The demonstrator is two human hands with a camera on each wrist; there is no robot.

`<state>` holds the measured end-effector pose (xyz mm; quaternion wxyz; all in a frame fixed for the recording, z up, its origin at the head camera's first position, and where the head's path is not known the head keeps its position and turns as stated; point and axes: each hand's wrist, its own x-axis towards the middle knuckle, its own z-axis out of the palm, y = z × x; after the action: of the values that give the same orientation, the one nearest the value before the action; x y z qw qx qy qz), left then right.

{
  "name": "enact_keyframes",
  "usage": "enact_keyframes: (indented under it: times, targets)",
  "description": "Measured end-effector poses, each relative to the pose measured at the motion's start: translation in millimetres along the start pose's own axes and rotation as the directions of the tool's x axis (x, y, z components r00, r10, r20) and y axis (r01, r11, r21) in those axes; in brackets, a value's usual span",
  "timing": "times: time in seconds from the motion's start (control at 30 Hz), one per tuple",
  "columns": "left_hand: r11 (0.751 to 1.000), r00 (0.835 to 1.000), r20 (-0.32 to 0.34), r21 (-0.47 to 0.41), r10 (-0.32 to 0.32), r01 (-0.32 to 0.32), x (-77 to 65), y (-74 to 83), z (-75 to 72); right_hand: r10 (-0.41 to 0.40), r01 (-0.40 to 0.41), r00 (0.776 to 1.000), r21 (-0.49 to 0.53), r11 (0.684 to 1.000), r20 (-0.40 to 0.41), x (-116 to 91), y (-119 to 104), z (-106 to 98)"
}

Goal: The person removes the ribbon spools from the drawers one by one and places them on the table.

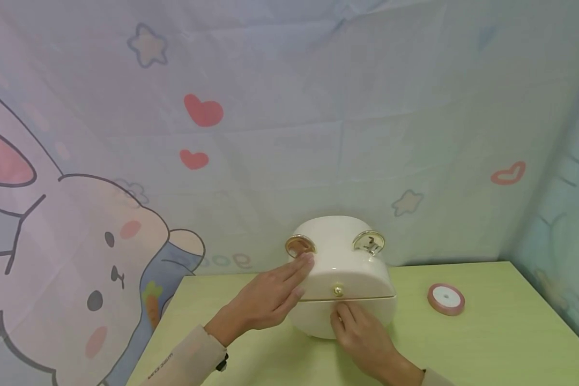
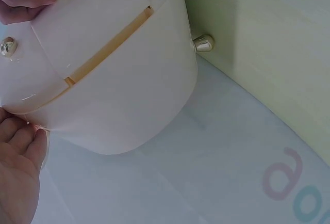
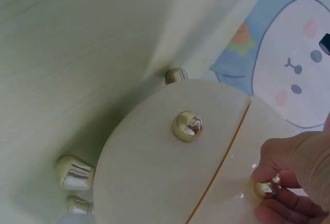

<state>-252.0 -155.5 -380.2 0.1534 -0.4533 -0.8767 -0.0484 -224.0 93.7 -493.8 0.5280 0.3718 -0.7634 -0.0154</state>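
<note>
A white, rounded box with gold fittings (image 1: pixel 347 262) stands on the green table, with dark seams dividing its front. On its upper section sits a gold knob (image 1: pixel 338 290), uncovered. My right hand (image 1: pixel 364 338) pinches another gold knob (image 3: pixel 267 187) just below the upper seam, between thumb and fingers. A lower knob (image 3: pixel 187 126) shows in the right wrist view. The left hand (image 1: pixel 270 297) rests with extended fingers against the upper left of the box, fingertips by a gold-rimmed ear (image 1: pixel 300 245). Along the box's side, a narrow brown gap (image 2: pixel 111 46) shows in the left wrist view.
A pink-edged ribbon roll (image 1: pixel 446 299) lies on the table (image 1: pixel 502 332), right of the box. Close behind the box hangs a printed cloth (image 1: pixel 342 134) with hearts, stars and a rabbit. Small gold feet (image 3: pixel 76 172) raise the box off the table.
</note>
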Motion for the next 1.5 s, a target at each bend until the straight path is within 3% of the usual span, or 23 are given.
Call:
enact_keyframes:
  times: [0.63,1.13,1.5]
  targets:
    - [1.0,1.0,0.008,0.008,-0.004,0.003,-1.1,-0.4,0.8,-0.007,0.007,1.0,0.007,1.0,0.006,0.3,-4.9,-7.6]
    - [0.994,0.999,-0.014,0.1,0.043,-0.042,2.9,-2.0,-1.7,-0.01,0.01,1.0,0.02,1.0,0.001,-0.2,-7.2,-11.7]
    - [0.996,1.0,-0.005,0.085,0.03,-0.03,2.9,-0.2,-3.5,-0.017,0.017,1.0,0.014,1.0,-0.01,-4.4,-10.0,-16.8]
